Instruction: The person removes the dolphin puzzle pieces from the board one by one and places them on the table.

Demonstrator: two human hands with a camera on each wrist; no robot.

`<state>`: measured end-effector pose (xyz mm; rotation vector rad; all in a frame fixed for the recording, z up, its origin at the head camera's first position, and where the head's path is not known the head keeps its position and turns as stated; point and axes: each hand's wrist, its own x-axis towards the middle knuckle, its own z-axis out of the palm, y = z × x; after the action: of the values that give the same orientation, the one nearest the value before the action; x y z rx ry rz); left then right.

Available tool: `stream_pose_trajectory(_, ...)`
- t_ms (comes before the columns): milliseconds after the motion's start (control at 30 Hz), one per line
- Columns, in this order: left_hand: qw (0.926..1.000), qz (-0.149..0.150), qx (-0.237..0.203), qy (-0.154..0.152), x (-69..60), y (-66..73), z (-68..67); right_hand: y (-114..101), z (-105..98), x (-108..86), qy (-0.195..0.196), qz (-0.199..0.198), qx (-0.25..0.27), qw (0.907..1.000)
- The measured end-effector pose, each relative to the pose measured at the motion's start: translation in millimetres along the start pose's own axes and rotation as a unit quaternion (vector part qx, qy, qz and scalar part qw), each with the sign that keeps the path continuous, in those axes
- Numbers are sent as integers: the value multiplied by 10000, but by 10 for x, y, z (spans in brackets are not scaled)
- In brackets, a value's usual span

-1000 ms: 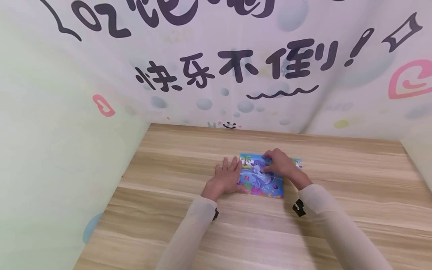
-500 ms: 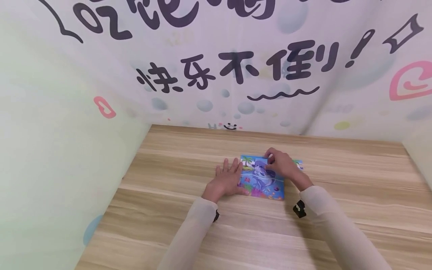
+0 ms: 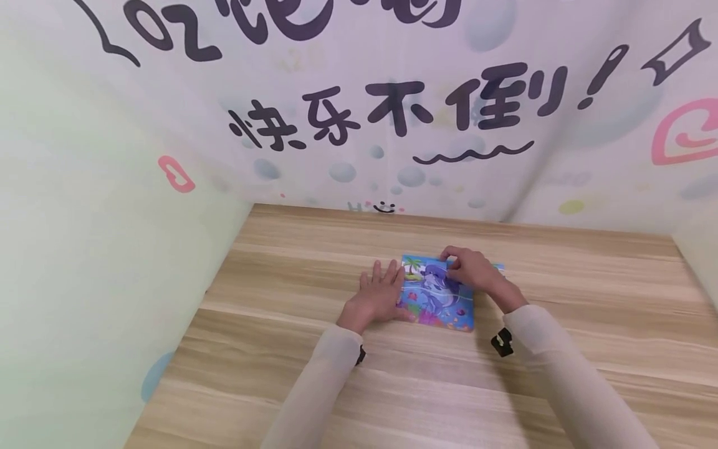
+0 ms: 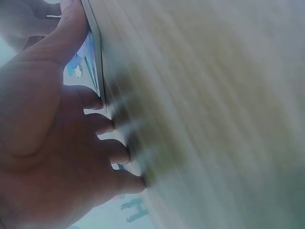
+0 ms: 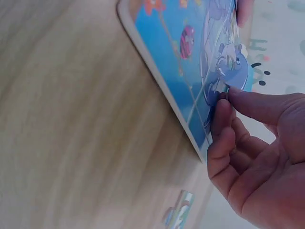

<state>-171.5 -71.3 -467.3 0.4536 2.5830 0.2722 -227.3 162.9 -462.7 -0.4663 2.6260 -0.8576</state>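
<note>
Right hand pinches 1 puzzle piece below lettering "快乐不倒!"

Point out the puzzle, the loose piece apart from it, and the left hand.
Puzzle (image 3: 437, 297): head view, middle of its printed face.
Loose piece (image 5: 182, 210): right wrist view, its printed face.
Left hand (image 3: 378, 298): head view, back of the hand.

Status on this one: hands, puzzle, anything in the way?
Left hand spread at left edge of puzzle. Right hand pinching dolphin-head piece. Head view: right hand hides upper-right corner. Loose piece lying off right.
</note>
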Motion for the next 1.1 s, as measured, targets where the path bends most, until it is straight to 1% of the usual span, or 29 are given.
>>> stream_pose_trajectory(133, 10000, 1, 30, 5, -5, 7, -9, 48, 11, 15, 37, 109, 194, 9997)
stream_pose_trajectory(300, 10000, 0, 63, -8, -1, 13, -5, 104, 23, 26, 78, 385, 883, 9953)
stream_pose_trajectory(467, 10000, 21, 19, 2, 10, 14, 0, 142, -24, -7, 127, 634, 1550, 9858)
stream_pose_trajectory(567, 10000, 37, 15, 15, 9, 14, -2, 174, -79, -44, 97, 853, 1954, 9769)
stream_pose_trajectory(633, 10000, 35, 0, 13, 8, 13, -3, 204, -122, -71, 116, 1009, 2137, 9716)
stream_pose_trajectory(700, 10000, 26, -15, 2, 7, 12, -5, 247, -167, -99, 171, 1139, 2238, 9678)
stream_pose_trajectory(833, 10000, 7, -19, 6, 8, 7, -3, 330, -262, -170, 327, 1304, 2273, 9645)
stream_pose_trajectory(1100, 10000, 16, 23, -11, 1, -1, -6, 543, -414, -325, 352, 1547, 2070, 9654)
